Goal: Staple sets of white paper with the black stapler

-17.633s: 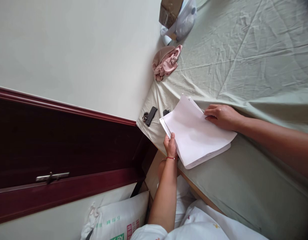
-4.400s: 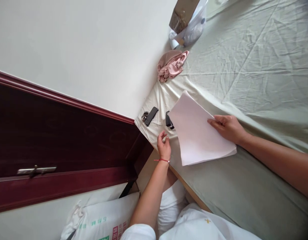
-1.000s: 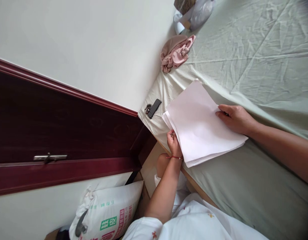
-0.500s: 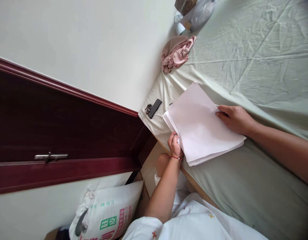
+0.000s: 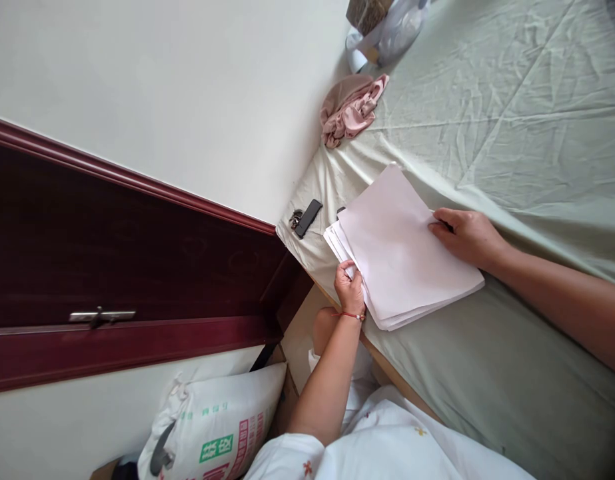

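A stack of white paper sheets [image 5: 410,247] rests near the edge of a bed with a pale green sheet, its layers slightly fanned along the left side. My left hand [image 5: 349,288], with a red string bracelet at the wrist, grips the stack's lower left edge between thumb and fingers. On the opposite side my right hand [image 5: 464,233] pinches the right edge, thumb on top and the other fingers partly hidden. A small dark object [image 5: 341,211] peeks out behind the stack's upper left edge; I cannot tell what it is.
A black phone [image 5: 308,219] and a bunch of keys [image 5: 296,218] lie on the bed sheet [image 5: 507,133] by the wall. Farther back are a crumpled pink cloth [image 5: 352,110] and a clear plastic bag [image 5: 402,30]. A printed white sack [image 5: 217,427] stands low, below a dark red door [image 5: 127,247].
The top sheets have shifted slightly left, and more layers show at the left edge. My left thumb now lies more visibly over the edge. Both hands keep hold.
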`<state>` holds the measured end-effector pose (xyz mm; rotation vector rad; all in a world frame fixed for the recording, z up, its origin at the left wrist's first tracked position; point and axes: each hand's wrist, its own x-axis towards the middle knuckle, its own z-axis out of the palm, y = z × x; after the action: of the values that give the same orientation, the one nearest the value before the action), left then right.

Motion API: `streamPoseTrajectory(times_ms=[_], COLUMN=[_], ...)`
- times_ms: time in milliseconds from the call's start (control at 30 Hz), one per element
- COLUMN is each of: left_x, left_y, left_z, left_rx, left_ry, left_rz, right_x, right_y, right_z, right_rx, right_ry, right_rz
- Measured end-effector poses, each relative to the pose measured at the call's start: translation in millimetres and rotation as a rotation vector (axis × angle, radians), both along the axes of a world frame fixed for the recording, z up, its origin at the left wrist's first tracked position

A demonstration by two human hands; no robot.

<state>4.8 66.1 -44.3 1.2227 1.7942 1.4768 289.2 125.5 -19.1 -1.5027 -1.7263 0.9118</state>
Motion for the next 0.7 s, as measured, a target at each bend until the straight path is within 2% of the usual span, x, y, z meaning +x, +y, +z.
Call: streamPoseTrajectory(times_ms=[67, 200, 333, 467, 600, 700], left_x=[2, 5, 6, 9, 8, 2], left_y=[0, 0, 0, -3, -3, -2], left_z=[1.7, 4.6, 8.5, 15.5, 18.1, 12.4], left_rx=[0.035, 0.005, -0.007, -0.003, -0.075, -0.086], left_ry=[-0.005, -0.116, -0.153, -0.206, -0.131, -0.048], left_rz=[0.006, -0.015, 0.001, -0.035, -0.074, -0.03], right_x=[-1, -2, -1, -1, 0, 0], right_y=[0, 0, 0, 0, 1, 1], right_z=[-2.3, -3.6, -2.0, -1.9, -3.1, -3.8], right_rx=[0.036, 0.13, 0.136, 0.123, 0.113, 0.115], right_ry=[0.005, -0.006, -0.021, 0.004, 0.021, 0.024], right_rz=[-0.016, -0.038, -0.052, -0.023, 0.012, 0.038])
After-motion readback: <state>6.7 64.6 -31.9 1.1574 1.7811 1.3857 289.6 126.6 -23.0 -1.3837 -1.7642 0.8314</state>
